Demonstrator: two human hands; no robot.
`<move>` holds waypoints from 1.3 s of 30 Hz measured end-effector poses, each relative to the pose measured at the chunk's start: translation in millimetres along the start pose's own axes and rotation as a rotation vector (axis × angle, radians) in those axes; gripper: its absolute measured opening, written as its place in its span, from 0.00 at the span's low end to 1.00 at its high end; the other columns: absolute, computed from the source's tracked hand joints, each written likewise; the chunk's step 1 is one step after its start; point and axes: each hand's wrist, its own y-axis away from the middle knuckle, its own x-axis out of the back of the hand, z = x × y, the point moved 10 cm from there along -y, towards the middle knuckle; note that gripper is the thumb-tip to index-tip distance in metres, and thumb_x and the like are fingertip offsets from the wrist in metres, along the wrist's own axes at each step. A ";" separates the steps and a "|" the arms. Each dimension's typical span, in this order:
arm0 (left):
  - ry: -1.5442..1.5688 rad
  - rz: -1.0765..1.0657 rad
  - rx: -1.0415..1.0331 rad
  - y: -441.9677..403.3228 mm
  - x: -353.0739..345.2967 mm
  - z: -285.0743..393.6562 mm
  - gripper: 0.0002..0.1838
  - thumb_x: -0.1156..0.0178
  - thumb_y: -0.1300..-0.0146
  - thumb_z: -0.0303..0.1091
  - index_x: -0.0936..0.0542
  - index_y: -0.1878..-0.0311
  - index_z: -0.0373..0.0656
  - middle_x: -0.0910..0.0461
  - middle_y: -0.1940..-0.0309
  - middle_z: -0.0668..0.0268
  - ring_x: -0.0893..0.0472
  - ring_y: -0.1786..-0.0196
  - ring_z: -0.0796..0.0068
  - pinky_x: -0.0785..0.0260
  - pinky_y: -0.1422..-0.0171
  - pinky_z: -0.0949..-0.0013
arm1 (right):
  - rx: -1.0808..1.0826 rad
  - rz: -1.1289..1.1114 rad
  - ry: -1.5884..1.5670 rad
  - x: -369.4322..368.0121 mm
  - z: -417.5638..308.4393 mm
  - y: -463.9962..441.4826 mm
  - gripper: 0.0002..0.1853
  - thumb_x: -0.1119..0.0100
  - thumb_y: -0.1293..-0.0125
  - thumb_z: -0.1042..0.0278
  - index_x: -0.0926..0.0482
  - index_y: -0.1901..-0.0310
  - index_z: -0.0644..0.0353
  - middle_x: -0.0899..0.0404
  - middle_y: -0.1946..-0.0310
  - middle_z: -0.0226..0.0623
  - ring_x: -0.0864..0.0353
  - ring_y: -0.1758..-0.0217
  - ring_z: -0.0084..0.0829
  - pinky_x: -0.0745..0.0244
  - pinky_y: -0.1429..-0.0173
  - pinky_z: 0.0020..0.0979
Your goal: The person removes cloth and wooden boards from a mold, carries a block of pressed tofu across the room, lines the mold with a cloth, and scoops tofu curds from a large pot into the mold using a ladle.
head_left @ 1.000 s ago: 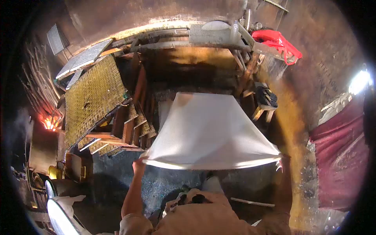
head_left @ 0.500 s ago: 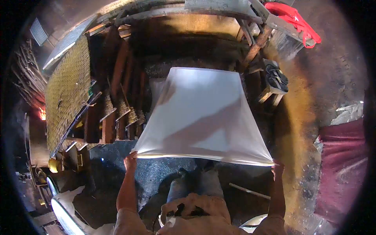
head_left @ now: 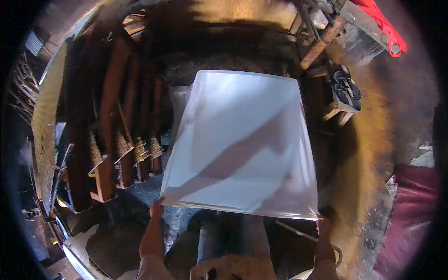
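A rough workshop is shown. Beyond the left hand (head_left: 157, 210), wooden frames (head_left: 112, 93) are stood in a row; farther left, a woven panel (head_left: 48, 121) is propped and sticks (head_left: 25, 83) are heaped, dimly seen. Beyond the right hand (head_left: 324, 226), a plain wooden stool (head_left: 332, 114) is topped by what may be dark sandals (head_left: 347, 88).

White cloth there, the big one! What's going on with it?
Someone has hold of its near edge: the left hand grips one corner and the right hand grips the other. The white cloth is spread out in front, mostly smooth, with a shadow across it. A dark red cloth is off to the right.
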 end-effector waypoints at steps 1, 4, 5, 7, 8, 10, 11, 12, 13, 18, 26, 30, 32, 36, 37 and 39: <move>0.047 -0.051 -0.009 -15.3 -23.7 -10.5 0.22 0.39 0.46 0.37 0.25 0.45 0.63 0.23 0.51 0.56 0.23 0.50 0.56 0.31 0.46 0.60 | -0.048 -0.070 -0.021 -23.7 15.2 -3.1 0.12 0.39 0.45 0.67 0.21 0.58 0.52 0.30 0.85 0.27 0.40 0.92 0.19 0.46 0.90 0.23; 0.092 -0.114 -0.031 -48.0 -91.5 -20.5 0.30 0.38 0.48 0.37 0.33 0.38 0.59 0.28 0.45 0.53 0.25 0.46 0.57 0.32 0.43 0.62 | 0.117 -0.113 0.158 -112.4 -11.0 -17.2 0.17 0.39 0.45 0.65 0.24 0.52 0.50 0.28 0.78 0.29 0.33 0.82 0.24 0.37 0.79 0.28; 0.037 -0.076 -0.041 -52.1 -108.8 -2.2 0.33 0.38 0.48 0.38 0.36 0.36 0.58 0.31 0.42 0.52 0.26 0.44 0.58 0.33 0.42 0.63 | 0.000 -0.158 0.066 -145.5 -37.4 -10.5 0.19 0.40 0.45 0.64 0.27 0.49 0.49 0.29 0.73 0.31 0.31 0.77 0.26 0.35 0.75 0.32; 0.320 -0.172 0.137 -80.2 -164.7 20.0 0.32 0.37 0.47 0.42 0.34 0.38 0.55 0.30 0.43 0.55 0.24 0.48 0.59 0.30 0.47 0.61 | -0.283 -0.210 -0.133 -203.1 -112.2 14.7 0.24 0.41 0.44 0.62 0.33 0.44 0.47 0.29 0.64 0.34 0.28 0.68 0.32 0.30 0.66 0.38; 0.714 -0.266 0.233 -61.8 -175.8 54.4 0.31 0.38 0.47 0.45 0.34 0.38 0.53 0.29 0.44 0.56 0.23 0.51 0.60 0.29 0.50 0.61 | -0.392 -0.225 -0.240 -226.2 -149.6 24.8 0.26 0.42 0.43 0.61 0.35 0.42 0.45 0.29 0.59 0.36 0.26 0.63 0.34 0.27 0.62 0.42; 1.166 -0.393 0.408 -21.4 -170.1 156.5 0.29 0.42 0.44 0.48 0.34 0.40 0.54 0.28 0.48 0.59 0.23 0.54 0.60 0.27 0.57 0.58 | -0.374 -0.431 -0.867 -277.8 -229.8 37.5 0.27 0.44 0.42 0.60 0.38 0.41 0.45 0.32 0.52 0.40 0.25 0.56 0.40 0.24 0.59 0.49; 1.221 -0.432 0.493 -15.8 -176.6 191.9 0.26 0.45 0.42 0.49 0.34 0.41 0.56 0.27 0.51 0.60 0.23 0.54 0.60 0.26 0.60 0.56 | -0.314 -0.593 -1.298 -291.6 -264.2 40.1 0.25 0.45 0.42 0.60 0.38 0.43 0.47 0.35 0.50 0.41 0.27 0.54 0.42 0.24 0.59 0.52; 1.220 -0.434 0.492 -17.6 -186.3 211.3 0.26 0.45 0.42 0.49 0.34 0.41 0.55 0.27 0.51 0.61 0.23 0.54 0.59 0.26 0.59 0.54 | -0.275 -0.498 -1.125 -304.6 -255.2 27.9 0.23 0.45 0.42 0.60 0.37 0.44 0.47 0.35 0.50 0.41 0.27 0.54 0.44 0.24 0.58 0.54; 1.218 -0.438 0.493 -19.3 -194.8 227.9 0.26 0.46 0.41 0.49 0.34 0.41 0.54 0.27 0.52 0.61 0.23 0.54 0.59 0.26 0.58 0.53 | -0.236 -0.402 -0.952 -327.6 -234.8 8.3 0.22 0.45 0.42 0.60 0.36 0.46 0.48 0.35 0.50 0.41 0.27 0.53 0.46 0.25 0.57 0.55; 1.229 -0.144 0.478 -44.9 -223.8 219.8 0.25 0.44 0.42 0.47 0.32 0.44 0.48 0.26 0.55 0.62 0.24 0.57 0.60 0.26 0.59 0.57 | -0.444 -0.193 -0.894 -333.6 -250.6 -10.5 0.21 0.46 0.44 0.64 0.35 0.48 0.52 0.32 0.53 0.42 0.26 0.55 0.46 0.21 0.63 0.50; 1.436 -0.262 0.483 -67.4 -298.8 161.9 0.22 0.44 0.42 0.42 0.31 0.45 0.47 0.28 0.54 0.61 0.27 0.51 0.64 0.27 0.61 0.61 | -0.467 -0.108 -0.909 -299.9 -267.4 -11.4 0.21 0.41 0.47 0.69 0.33 0.51 0.56 0.29 0.57 0.39 0.22 0.65 0.37 0.19 0.74 0.38; 1.396 -0.280 0.651 -38.1 -277.1 190.9 0.21 0.45 0.42 0.43 0.31 0.45 0.50 0.29 0.54 0.61 0.29 0.50 0.60 0.28 0.62 0.57 | -0.331 -0.297 -0.786 -278.5 -297.4 -2.0 0.18 0.39 0.47 0.65 0.29 0.54 0.56 0.27 0.61 0.37 0.22 0.64 0.36 0.20 0.74 0.39; 1.464 -0.617 0.627 -47.5 -275.5 207.3 0.23 0.44 0.43 0.44 0.32 0.45 0.51 0.29 0.54 0.61 0.29 0.50 0.57 0.29 0.62 0.54 | -0.569 -0.454 -0.630 -282.4 -272.8 15.9 0.18 0.38 0.47 0.63 0.29 0.55 0.55 0.26 0.63 0.36 0.22 0.62 0.35 0.21 0.74 0.38; 0.677 -0.352 0.918 -20.0 -164.4 188.6 0.26 0.38 0.55 0.44 0.30 0.52 0.45 0.28 0.56 0.58 0.23 0.60 0.59 0.28 0.63 0.55 | -0.432 -0.478 -0.732 -298.9 -257.1 48.5 0.21 0.36 0.49 0.62 0.28 0.52 0.54 0.25 0.67 0.34 0.22 0.66 0.34 0.23 0.72 0.35; 0.682 -0.148 0.760 -38.1 -149.8 198.6 0.25 0.38 0.55 0.44 0.29 0.54 0.44 0.27 0.58 0.58 0.23 0.62 0.60 0.28 0.64 0.55 | -0.364 -0.470 -0.812 -311.8 -259.2 53.9 0.22 0.37 0.49 0.63 0.28 0.51 0.54 0.24 0.67 0.33 0.22 0.67 0.34 0.23 0.72 0.34; 0.690 0.219 0.394 -57.0 -113.0 211.2 0.23 0.38 0.56 0.43 0.27 0.57 0.43 0.26 0.61 0.57 0.22 0.68 0.63 0.28 0.65 0.57 | -0.217 -0.411 -0.988 -336.0 -265.9 70.3 0.22 0.37 0.49 0.65 0.28 0.50 0.54 0.24 0.67 0.33 0.22 0.70 0.34 0.23 0.72 0.33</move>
